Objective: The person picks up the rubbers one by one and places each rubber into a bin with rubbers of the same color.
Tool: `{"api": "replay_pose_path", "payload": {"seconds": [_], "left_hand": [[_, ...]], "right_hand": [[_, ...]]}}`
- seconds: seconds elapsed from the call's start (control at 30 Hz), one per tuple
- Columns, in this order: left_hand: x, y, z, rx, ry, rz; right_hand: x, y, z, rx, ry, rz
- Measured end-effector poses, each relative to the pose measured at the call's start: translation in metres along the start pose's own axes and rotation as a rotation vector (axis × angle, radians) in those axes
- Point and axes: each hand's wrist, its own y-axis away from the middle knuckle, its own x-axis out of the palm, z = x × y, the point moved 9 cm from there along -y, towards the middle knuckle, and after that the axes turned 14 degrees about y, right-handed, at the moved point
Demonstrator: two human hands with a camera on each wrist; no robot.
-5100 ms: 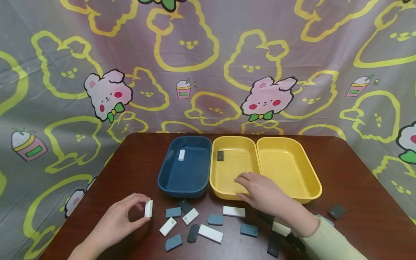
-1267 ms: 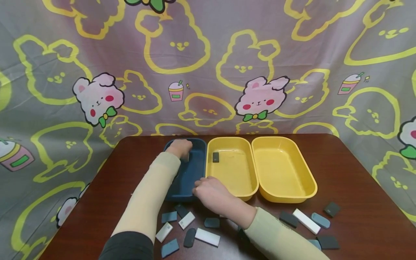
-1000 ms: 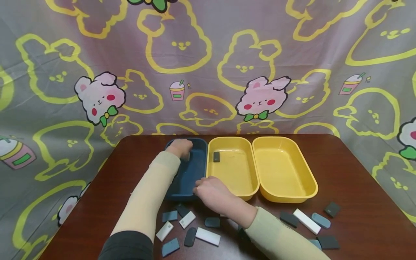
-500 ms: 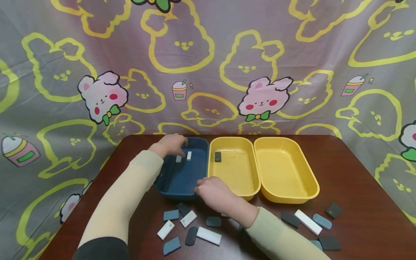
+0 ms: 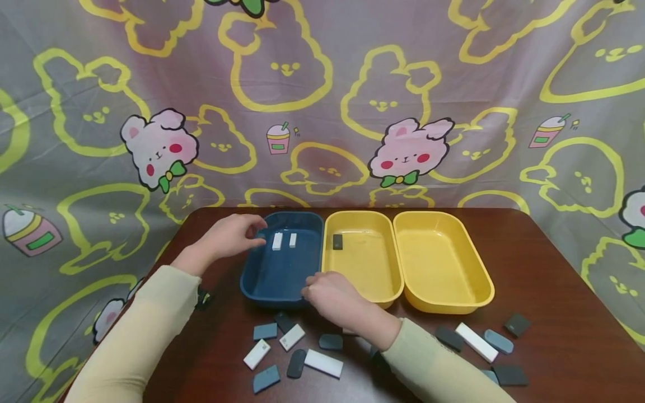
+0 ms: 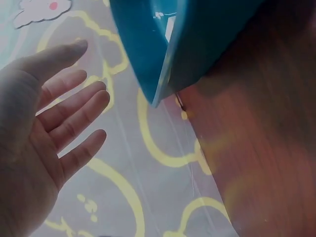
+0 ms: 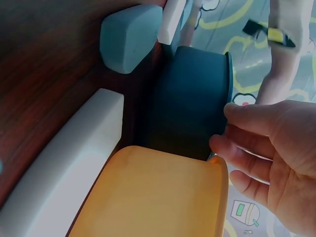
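- A grey-mauve fabric (image 5: 322, 129) printed with yellow bear outlines hangs behind and at both sides of the reddish-brown table (image 5: 216, 347).
- The left hand (image 5: 229, 238) hovers at the blue bin's left rim, fingers spread loosely, holding nothing.
- In the blue bin (image 5: 282, 280), two white blocks (image 5: 277, 241) lie side by side near the back.
- Loose white, blue-grey and dark blocks (image 5: 324, 364) lie before it on the tabletop.
- The right hand (image 5: 335, 299), loosely bent, meets its near-right rim; whether it pinches, I cannot tell.
- The middle yellow bin (image 5: 365, 274) holds one dark block (image 5: 337, 242).
- Beyond the right yellow bin's (image 5: 443, 263) near edge lie more blocks (image 5: 476, 342).
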Motion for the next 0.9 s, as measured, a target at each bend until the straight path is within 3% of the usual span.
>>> {"api": "replay_pose_path", "payload": {"seconds": [0.27, 0.5, 0.63, 0.77, 0.9], "left_hand": [[-0.008, 0.059, 0.004, 0.005, 0.092, -0.128], [0.014, 0.106, 0.005, -0.019, 0.078, -0.165], [0.034, 0.118, 0.003, -0.085, 0.035, -0.127], [0.058, 0.121, 0.0, -0.182, -0.002, -0.029], [0.08, 0.124, -0.004, -0.238, -0.05, 0.069]], "right_hand": [[-0.001, 0.004, -0.002, 0.022, -0.03, -0.033], [-0.013, 0.016, -0.014, 0.065, -0.12, -0.107], [-0.019, 0.026, -0.027, 0.103, -0.161, -0.131], [-0.023, 0.039, -0.041, 0.131, -0.156, -0.154], [-0.026, 0.058, -0.056, 0.167, -0.144, -0.171]]}}
